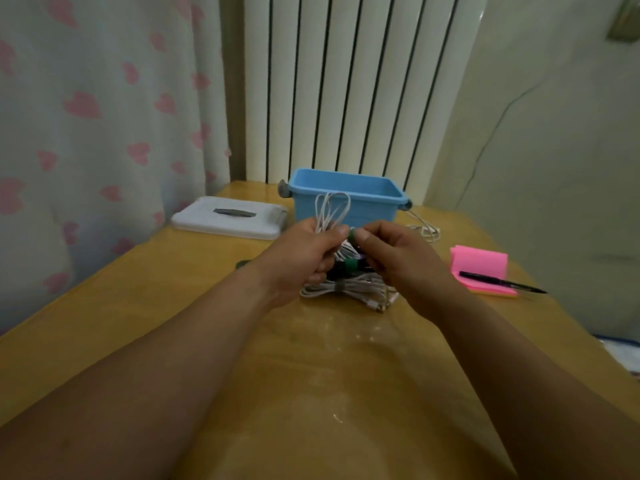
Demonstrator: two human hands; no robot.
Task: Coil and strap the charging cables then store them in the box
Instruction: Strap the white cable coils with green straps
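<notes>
Both hands are held above the wooden tabletop [145, 271], in front of the blue box [367, 206]. The left hand [304, 258] has its fingers curled around a coiled white cable [333, 210], and the loops of it stand up above the fist. The right hand [398, 258] pinches a green strap [352, 234] between thumb and forefinger, just beside the left thumb and touching the coil.

Under the hands, two bundles lie on the tabletop. One is a black bundle [337, 271] with a green band, the other is a white bundle [356, 289] with a grey band around its middle. The blue box stands open behind them, near the radiator [346, 81]. Its white lid [207, 223] lies flat to the left of it. A loose white cable [425, 231] lies at the right of the box. Further right is a pink note pad [479, 263] with a black pen [498, 281] resting on it.
</notes>
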